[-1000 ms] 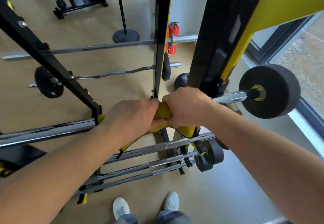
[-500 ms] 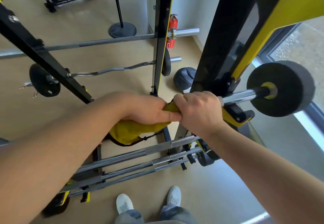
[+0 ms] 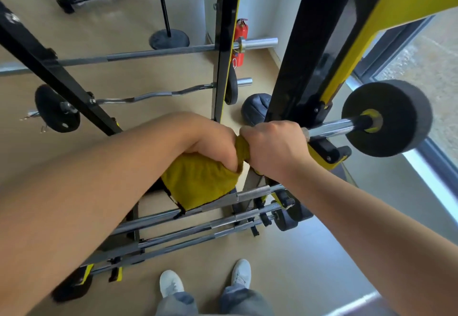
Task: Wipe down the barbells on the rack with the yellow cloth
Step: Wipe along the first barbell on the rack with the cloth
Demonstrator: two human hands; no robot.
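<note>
My left hand (image 3: pixel 215 147) and right hand (image 3: pixel 273 147) curl their fingers round the yellow cloth (image 3: pixel 202 183), clamping it against the barbell (image 3: pixel 330 127).

Tan floor (image 3: pixel 309 278), bright window (image 3: pixel 431 50)

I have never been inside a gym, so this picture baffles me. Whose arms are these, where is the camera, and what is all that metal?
The camera sits on a person's head and looks down, so the arms are their own, with their white shoes at the bottom. The left hand and right hand both grip a bunched yellow cloth. From under the right hand runs a shiny chrome barbell ending in a thick black weight disc; it rests on a black and yellow steel rack. Lower down lie several more steel bars.
</note>
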